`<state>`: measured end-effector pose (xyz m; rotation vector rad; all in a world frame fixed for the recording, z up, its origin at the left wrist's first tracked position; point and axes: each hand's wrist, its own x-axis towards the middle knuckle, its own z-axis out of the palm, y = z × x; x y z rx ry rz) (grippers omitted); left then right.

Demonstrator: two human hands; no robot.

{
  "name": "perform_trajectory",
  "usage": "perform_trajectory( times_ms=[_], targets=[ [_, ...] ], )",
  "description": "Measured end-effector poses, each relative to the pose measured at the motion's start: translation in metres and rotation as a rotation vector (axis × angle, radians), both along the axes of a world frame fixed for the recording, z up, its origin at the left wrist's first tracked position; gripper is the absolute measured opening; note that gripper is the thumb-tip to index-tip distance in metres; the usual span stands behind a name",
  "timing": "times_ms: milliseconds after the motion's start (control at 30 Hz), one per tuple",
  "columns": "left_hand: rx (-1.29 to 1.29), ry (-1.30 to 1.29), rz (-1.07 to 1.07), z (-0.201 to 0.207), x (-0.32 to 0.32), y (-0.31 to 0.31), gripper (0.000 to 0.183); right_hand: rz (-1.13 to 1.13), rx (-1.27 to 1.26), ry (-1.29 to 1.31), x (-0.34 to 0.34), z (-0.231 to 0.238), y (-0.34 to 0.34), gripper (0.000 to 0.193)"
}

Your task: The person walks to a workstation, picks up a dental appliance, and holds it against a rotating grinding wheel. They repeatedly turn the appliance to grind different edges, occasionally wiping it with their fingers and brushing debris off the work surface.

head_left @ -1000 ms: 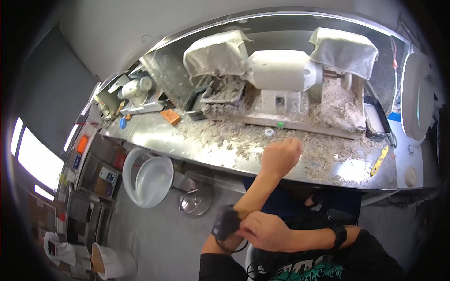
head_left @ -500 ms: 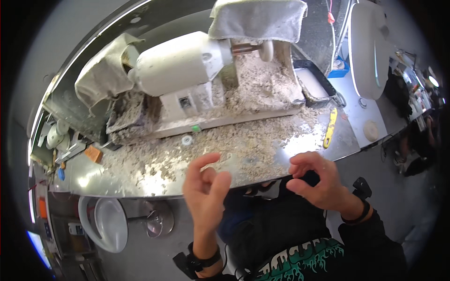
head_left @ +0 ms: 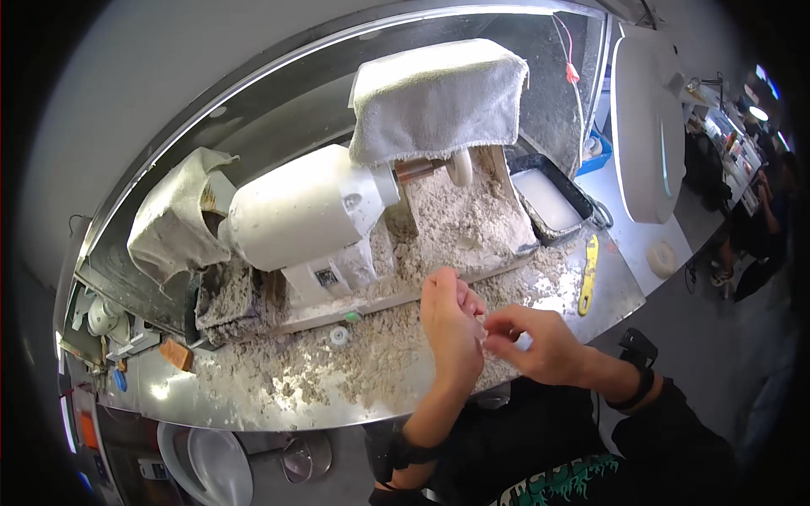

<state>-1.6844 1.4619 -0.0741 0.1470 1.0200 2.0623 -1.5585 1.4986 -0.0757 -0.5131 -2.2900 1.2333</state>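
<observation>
Head view, left hand (head_left: 454, 335): raised over the bench (head_left: 622, 295), fingers bent; whether it grips anything, I cannot tell.
Right hand (head_left: 547, 346): fingertips gathered at the left hand, perhaps for precision; contents hidden.
Pale grit (head_left: 342, 379): strewn before the motor (head_left: 299, 211).
Cloths (head_left: 439, 110): draped either side, probably against spray.

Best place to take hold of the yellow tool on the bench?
Probably mid-length on the yellow tool, pinched across its narrow width, with the right hand coming from the near side and above. It lies flat on the bench, long side running away from the person, its far end close to the black tray. Whether a blade is exposed isn't clear.
</observation>
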Motion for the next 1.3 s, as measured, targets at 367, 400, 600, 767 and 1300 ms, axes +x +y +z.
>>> perform_trajectory(
  times_ms=[367, 400, 600, 767, 1300],
  targets=[
    [-0.071, 0.277, -0.071, -0.022, -0.008, 0.042, 0.029, 0.197, 0.116, -0.035, -0.015, -0.001, 0.069, 0.035],
    [-0.063, 0.272, -0.103, -0.025, -0.008, 0.044, 0.029, 0.203, 0.169, -0.073, -0.013, -0.002, 0.072, 0.036],
    [-0.261, 0.610, -0.079, -0.025, -0.014, 0.043, 0.020, 0.273, 0.226, -0.164, -0.026, -0.004, 0.080, 0.039],
    [-0.090, 1.067, -0.277, -0.004, -0.036, 0.043, 0.025, -0.035, 0.261, 0.028, -0.027, 0.005, 0.090, 0.034],
    [-0.267, 1.224, -0.374, -0.006, -0.074, 0.045, 0.020, -0.063, 0.241, -0.173, -0.023, 0.009, 0.134, 0.030]
  ],
)
